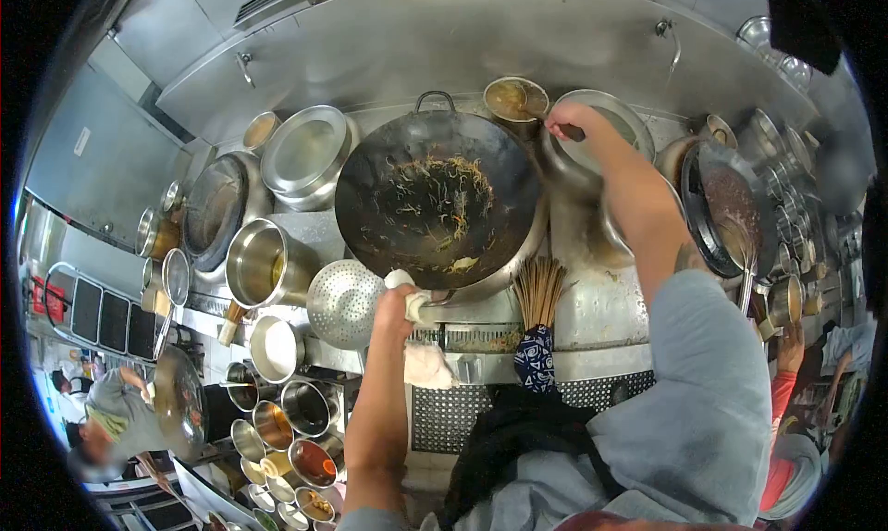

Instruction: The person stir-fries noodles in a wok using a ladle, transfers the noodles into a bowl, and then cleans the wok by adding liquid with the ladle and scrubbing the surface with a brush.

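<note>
A large black wok sits on the stove in front of me, with scraps of noodle, sprout-like strands and bits of greens stuck to its inside. At its near rim, my left hand is closed round the wok's handle with a white cloth in its grip. My right hand reaches to the back and is closed on the dark handle of a ladle. The ladle's bowl is in a small metal pot of yellowish-brown liquid behind the wok.
A perforated strainer and a steel pot stand left of the wok. A bamboo brush lies at the front right. Several sauce pots fill the lower left. Another wok is far right. Other people work at both sides.
</note>
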The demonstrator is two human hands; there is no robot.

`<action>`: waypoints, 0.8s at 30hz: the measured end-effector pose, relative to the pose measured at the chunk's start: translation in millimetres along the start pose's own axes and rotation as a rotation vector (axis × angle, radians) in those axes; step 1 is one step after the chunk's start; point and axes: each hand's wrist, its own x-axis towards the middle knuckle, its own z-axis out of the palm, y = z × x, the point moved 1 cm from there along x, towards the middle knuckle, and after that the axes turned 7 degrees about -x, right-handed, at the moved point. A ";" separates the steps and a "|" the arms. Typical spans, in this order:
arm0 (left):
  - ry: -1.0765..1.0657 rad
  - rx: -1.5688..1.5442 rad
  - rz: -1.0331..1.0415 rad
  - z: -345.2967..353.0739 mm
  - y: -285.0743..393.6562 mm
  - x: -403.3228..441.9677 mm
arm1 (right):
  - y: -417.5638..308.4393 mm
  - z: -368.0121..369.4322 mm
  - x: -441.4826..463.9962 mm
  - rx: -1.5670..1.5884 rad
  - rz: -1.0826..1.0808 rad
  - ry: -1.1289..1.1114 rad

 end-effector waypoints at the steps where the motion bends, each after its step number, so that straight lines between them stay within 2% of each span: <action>1: 0.018 0.003 -0.001 -4.4 -0.8 3.9 | -20.1 2.4 -25.6 -0.338 -0.025 0.138; 3: 0.054 0.012 -0.002 -12.8 -1.7 9.8 | -54.1 20.4 -85.7 -1.013 -0.075 0.412; 4: 0.061 -0.020 -0.023 -11.6 -2.6 9.5 | -36.4 22.2 -85.5 -0.952 -0.186 0.599; 7: 0.089 0.013 -0.037 -5.9 4.5 1.6 | -26.3 18.2 -74.1 -0.930 -0.066 0.539; 10: 0.065 -0.016 -0.028 -6.5 3.4 1.4 | -41.0 12.9 -70.1 -0.401 0.132 0.215; 13: 0.049 -0.033 -0.050 -8.0 2.3 3.0 | -53.2 30.0 -105.2 -1.008 0.049 0.520; 14: 0.046 -0.046 -0.063 -7.2 1.5 2.9 | -75.8 40.3 -140.9 -0.977 0.174 0.576; 17: 0.026 -0.053 -0.074 -7.9 3.9 2.5 | -41.0 35.0 -172.6 -0.985 0.167 0.756; 20: -0.013 -0.035 -0.026 -15.0 -4.6 12.2 | -32.2 44.0 -238.0 -0.988 0.329 0.834; 23: -0.048 0.128 0.003 -17.9 -2.1 20.3 | -1.4 48.6 -234.0 -0.965 0.430 0.813; 24: -0.095 0.156 -0.038 -26.6 -8.2 36.7 | 25.7 40.5 -206.0 -1.054 0.359 0.678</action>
